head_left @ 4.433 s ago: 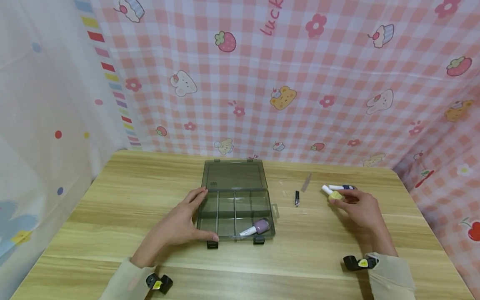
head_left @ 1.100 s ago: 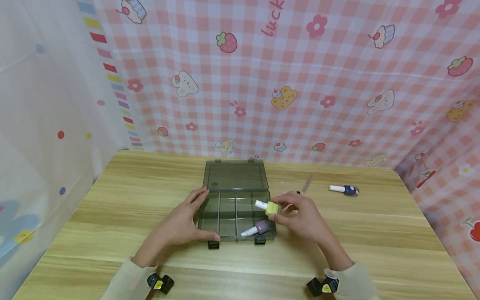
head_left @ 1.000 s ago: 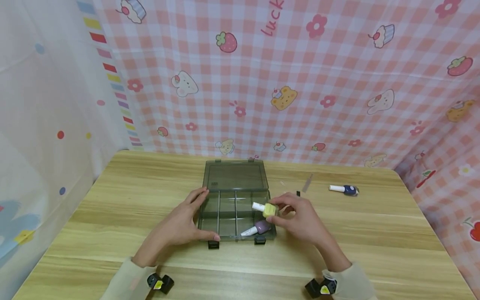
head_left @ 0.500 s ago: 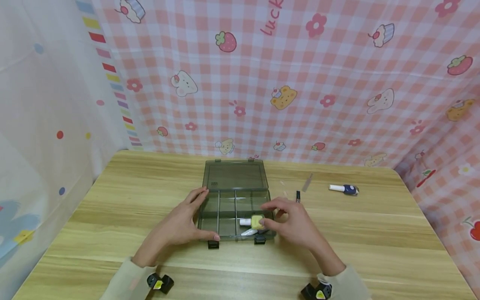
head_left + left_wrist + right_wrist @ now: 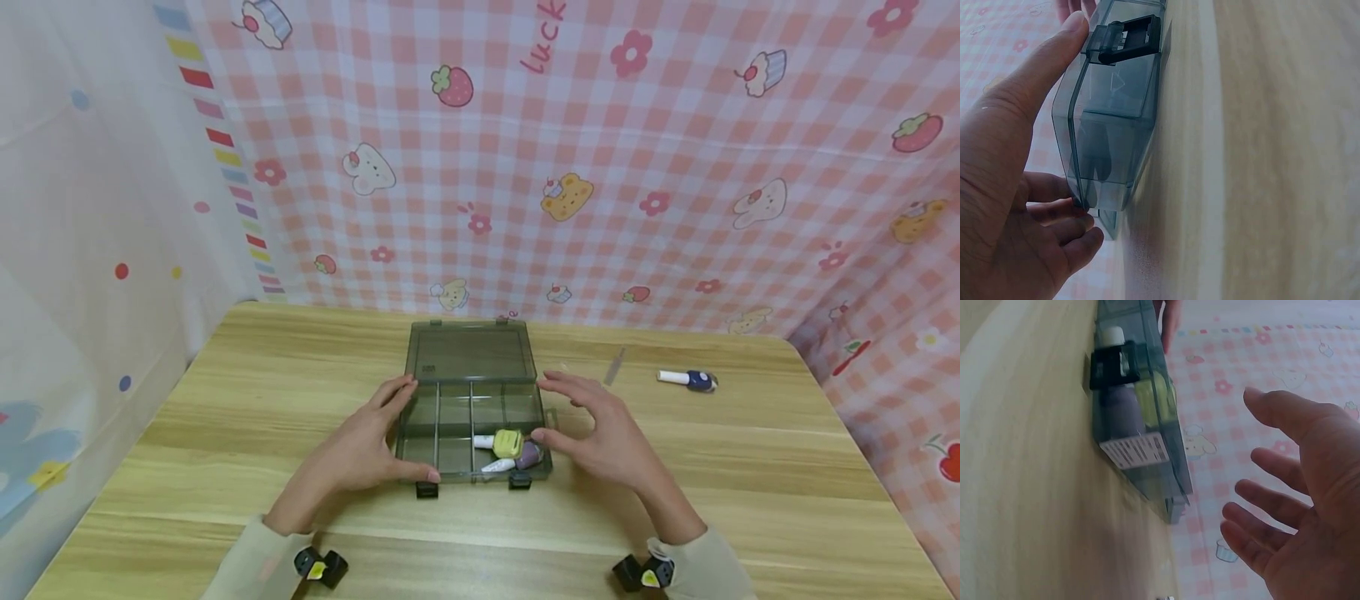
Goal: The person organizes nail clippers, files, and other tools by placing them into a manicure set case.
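A grey see-through compartment box (image 5: pixel 453 454) stands with its lid (image 5: pixel 471 350) laid back. My left hand (image 5: pixel 352 446) holds the box's left end, thumb at the front edge and fingers toward the back; the left wrist view shows this grip on the box (image 5: pixel 1110 125). In the front right compartment lie a yellow nail polish bottle (image 5: pixel 508 443) and a purple nail polish bottle (image 5: pixel 529 455), side by side with white caps leftward. My right hand (image 5: pixel 600 429) hovers at the box's right end, fingers spread and holding nothing; in the right wrist view this hand (image 5: pixel 1304 494) is apart from the box.
On the wooden table (image 5: pixel 750 500), a dark blue nail polish bottle (image 5: pixel 699 381) lies at the right. A thin nail file (image 5: pixel 615 367) lies behind my right hand. A black latch (image 5: pixel 427 490) and another latch (image 5: pixel 520 481) stick out at the box's front. A checked curtain (image 5: pixel 510 275) hangs behind.
My right hand has carried the yellow nail polish from the table's right to the box, laid it beside the purple one and let go. My left hand has kept its hold.
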{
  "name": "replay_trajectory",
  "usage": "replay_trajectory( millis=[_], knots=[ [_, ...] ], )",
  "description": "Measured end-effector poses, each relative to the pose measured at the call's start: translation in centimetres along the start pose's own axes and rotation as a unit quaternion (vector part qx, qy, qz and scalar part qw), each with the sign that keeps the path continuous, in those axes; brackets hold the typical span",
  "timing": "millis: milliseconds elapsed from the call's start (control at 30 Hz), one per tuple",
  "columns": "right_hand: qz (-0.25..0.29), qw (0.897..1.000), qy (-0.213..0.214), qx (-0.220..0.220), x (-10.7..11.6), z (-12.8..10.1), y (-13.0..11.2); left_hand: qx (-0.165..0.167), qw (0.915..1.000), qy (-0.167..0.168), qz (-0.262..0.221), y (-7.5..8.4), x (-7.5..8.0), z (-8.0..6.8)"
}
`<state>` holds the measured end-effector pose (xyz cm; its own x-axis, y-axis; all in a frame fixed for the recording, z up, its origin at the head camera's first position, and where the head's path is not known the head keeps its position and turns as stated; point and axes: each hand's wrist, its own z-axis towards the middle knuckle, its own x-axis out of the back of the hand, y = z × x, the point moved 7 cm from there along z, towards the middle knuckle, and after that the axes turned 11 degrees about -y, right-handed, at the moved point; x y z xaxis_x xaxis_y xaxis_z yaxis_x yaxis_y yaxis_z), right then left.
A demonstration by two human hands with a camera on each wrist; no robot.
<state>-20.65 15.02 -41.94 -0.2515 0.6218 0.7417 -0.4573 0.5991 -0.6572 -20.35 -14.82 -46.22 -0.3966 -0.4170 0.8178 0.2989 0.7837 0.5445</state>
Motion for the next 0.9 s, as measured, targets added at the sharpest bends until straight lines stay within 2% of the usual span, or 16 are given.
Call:
replay_trajectory(
  millis=[400,900],
  knots=[
    [-0.007,0.998,0.020,-0.056,2.7,-0.4,2.6,0.002,1.0000,0.000,-0.001,-0.1,-0.1,0.0],
    [-0.018,0.993,0.061,-0.098,6.9,-1.6,6.6,0.002,1.0000,0.001,-0.005,-0.1,-0.1,0.0]
  ],
)
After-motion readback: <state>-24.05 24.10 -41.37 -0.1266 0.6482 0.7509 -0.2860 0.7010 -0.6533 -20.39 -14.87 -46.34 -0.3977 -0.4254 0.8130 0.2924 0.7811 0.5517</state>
